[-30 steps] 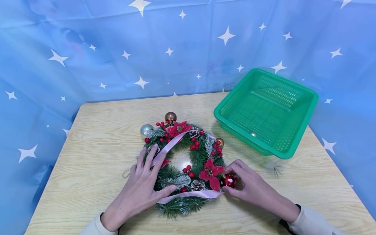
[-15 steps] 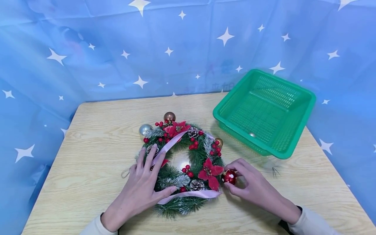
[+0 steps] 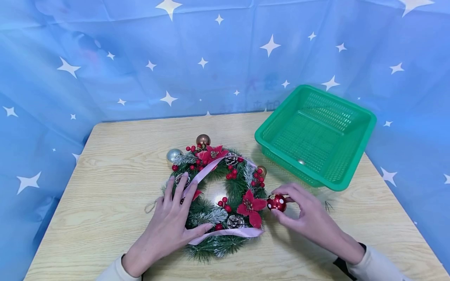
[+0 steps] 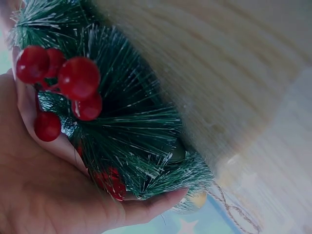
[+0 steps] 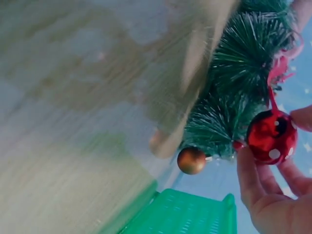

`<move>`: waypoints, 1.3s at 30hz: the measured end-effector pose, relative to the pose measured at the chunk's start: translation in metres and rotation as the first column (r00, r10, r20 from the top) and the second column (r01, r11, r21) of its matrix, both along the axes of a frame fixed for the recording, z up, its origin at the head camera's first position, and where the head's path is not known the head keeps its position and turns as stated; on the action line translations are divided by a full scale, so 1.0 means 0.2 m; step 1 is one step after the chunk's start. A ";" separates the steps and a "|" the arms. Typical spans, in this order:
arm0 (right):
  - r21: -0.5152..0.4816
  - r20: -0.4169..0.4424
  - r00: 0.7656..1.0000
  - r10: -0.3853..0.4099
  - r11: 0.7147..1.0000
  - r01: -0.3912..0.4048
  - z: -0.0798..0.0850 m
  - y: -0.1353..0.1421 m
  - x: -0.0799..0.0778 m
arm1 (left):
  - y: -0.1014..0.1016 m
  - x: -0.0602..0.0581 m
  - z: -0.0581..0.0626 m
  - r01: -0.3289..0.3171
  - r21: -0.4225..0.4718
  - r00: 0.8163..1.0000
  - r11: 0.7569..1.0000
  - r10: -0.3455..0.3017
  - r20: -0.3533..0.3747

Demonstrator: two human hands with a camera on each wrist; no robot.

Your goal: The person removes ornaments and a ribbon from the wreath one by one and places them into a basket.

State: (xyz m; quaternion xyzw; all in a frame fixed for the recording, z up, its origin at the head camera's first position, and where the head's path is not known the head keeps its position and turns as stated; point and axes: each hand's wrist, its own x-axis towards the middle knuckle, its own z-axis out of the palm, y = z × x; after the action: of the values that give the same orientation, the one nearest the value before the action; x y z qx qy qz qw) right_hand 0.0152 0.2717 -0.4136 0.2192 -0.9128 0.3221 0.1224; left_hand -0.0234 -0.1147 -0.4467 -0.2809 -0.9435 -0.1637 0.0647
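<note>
A green Christmas wreath (image 3: 207,246) with red berries, pine cones and red poinsettias lies flat on the table. My left hand (image 3: 170,222) rests with spread fingers on its left side, over a pink ribbon (image 3: 232,233). In the left wrist view, red berries (image 4: 78,78) stand beside the palm. At the wreath's right edge my right hand (image 3: 309,218) pinches a red bauble with white dots (image 3: 276,203) between thumb and fingers. The right wrist view shows that red bauble (image 5: 270,139) beside the green needles (image 5: 243,58).
A green plastic basket (image 3: 355,168) stands at the back right, with a small shiny spot inside. Silver (image 3: 174,155), copper (image 3: 203,140) and gold (image 3: 262,171) baubles sit around the wreath's rim. A loop of twine (image 3: 150,207) sticks out at left. A starry blue cloth (image 3: 225,58) hangs behind.
My right hand has shifted slightly up and away from the wreath's lower right edge, lifting the red bauble with it. The left hand has stayed in place.
</note>
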 end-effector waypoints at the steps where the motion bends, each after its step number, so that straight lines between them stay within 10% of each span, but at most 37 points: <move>1: -0.008 -0.005 1.000 0.000 1.000 0.000 0.00 0.00 -0.01 | 0.00 0.00 0.00 0.000 0.001 1.000 1.000 0.000 -0.001; 39: -0.274 0.120 0.982 -0.148 0.946 0.176 0.20 0.14 -0.27 | 0.00 0.00 0.00 -0.013 0.008 1.000 1.000 0.013 0.002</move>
State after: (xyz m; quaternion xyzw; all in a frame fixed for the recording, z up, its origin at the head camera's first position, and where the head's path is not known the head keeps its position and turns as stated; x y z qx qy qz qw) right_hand -0.0392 0.2995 -0.3730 0.1075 -0.8771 0.4486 0.1335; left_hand -0.0228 -0.1139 -0.4459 -0.2745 -0.9446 -0.1675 0.0658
